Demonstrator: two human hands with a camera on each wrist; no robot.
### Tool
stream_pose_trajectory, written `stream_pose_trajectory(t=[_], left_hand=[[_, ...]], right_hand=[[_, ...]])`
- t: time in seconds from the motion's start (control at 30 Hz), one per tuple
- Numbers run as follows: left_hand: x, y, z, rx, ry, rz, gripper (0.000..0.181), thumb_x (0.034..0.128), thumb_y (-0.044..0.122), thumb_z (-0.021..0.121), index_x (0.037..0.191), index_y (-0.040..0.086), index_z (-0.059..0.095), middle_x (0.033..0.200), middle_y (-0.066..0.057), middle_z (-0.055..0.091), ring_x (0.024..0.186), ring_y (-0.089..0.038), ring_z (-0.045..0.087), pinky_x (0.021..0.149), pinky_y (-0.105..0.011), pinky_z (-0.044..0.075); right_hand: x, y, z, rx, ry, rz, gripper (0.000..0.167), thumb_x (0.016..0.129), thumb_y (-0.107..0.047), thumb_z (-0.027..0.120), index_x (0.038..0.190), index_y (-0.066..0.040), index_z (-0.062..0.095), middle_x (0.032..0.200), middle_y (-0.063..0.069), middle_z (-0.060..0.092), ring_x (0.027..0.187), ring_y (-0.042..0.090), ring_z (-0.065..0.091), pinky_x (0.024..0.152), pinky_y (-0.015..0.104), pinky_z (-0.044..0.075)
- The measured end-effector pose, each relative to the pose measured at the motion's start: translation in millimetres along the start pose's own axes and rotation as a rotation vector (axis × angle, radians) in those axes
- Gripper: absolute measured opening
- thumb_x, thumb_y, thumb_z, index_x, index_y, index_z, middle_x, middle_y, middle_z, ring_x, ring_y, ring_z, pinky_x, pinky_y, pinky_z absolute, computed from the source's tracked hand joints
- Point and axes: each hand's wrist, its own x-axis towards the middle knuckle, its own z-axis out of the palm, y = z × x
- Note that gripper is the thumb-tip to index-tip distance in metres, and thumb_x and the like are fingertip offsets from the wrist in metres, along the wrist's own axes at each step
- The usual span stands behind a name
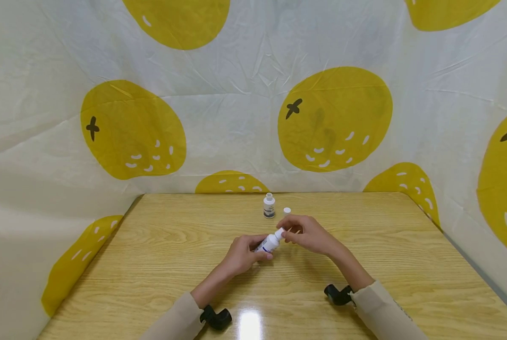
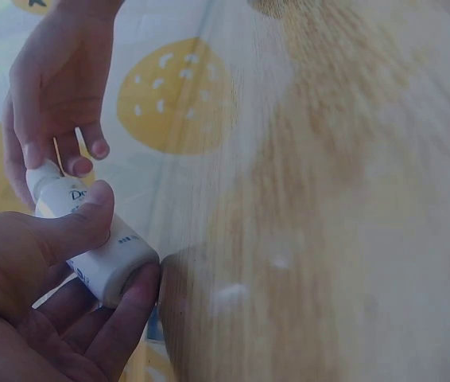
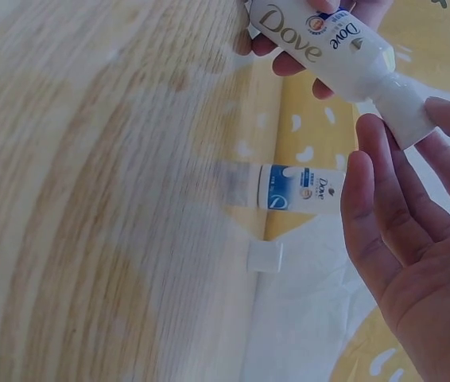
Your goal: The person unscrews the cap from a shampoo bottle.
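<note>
My left hand (image 1: 241, 255) grips a small white Dove bottle (image 1: 269, 243) round its body, with the thumb across the label in the left wrist view. The bottle is tilted, its top leaning up toward the right. My right hand (image 1: 308, 232) pinches the white cap (image 3: 404, 110) at the bottle's neck between thumb and fingers. Whether the cap is screwed tight cannot be told. Beyond the hands stands a second Dove bottle (image 1: 269, 207), upright and uncapped, with a blue band low on its label. A loose white cap (image 1: 287, 210) sits on the table to its right.
The wooden table (image 1: 151, 264) ends at a hanging white cloth (image 1: 232, 127) with yellow fruit shapes, which also runs along both sides. Black wrist devices (image 1: 216, 318) are strapped at both sleeves. A bright light reflection shows near the table's front.
</note>
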Motion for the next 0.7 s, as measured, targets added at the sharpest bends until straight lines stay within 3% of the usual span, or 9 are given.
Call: stream_pose_trajectory(t=[0.2,0.47,0.7], left_hand=[[0.3,-0.5,0.1,-0.004,-0.003,0.001,0.047,0.0887,0.023,0.083,0.133,0.014,0.072,0.122,-0.006,0.076,0.109,-0.018,0.07,0.089,-0.039,0.056],[0.7,-1.3,0.4,0.0,-0.001,0.006,0.047,0.0887,0.023,0.082,0.133,0.014,0.071,0.121,-0.006,0.077,0.108,-0.018,0.07,0.089,-0.04,0.056],[0.5,-1.1,0.7,-0.005,-0.002,-0.003,0.048,0.0888,0.023,0.083,0.134,0.012,0.071,0.123,-0.007,0.076,0.109,-0.019,0.069,0.09,-0.041,0.056]], right_hand=[[0.0,-0.7,0.9,-0.012,0.023,0.015,0.025,0.101,-0.021,0.067,0.12,-0.005,0.069,0.104,0.014,0.074,0.089,0.039,0.071,0.07,0.033,0.057],[-0.6,-1.7,0.2,-0.005,0.033,0.026,0.022,0.104,-0.024,0.064,0.115,-0.005,0.07,0.103,0.023,0.073,0.088,0.041,0.069,0.075,0.047,0.059],[-0.7,-1.9,-0.1,-0.003,0.024,-0.002,0.02,0.104,-0.02,0.063,0.112,-0.003,0.07,0.099,0.023,0.072,0.084,0.036,0.069,0.071,0.039,0.058]])
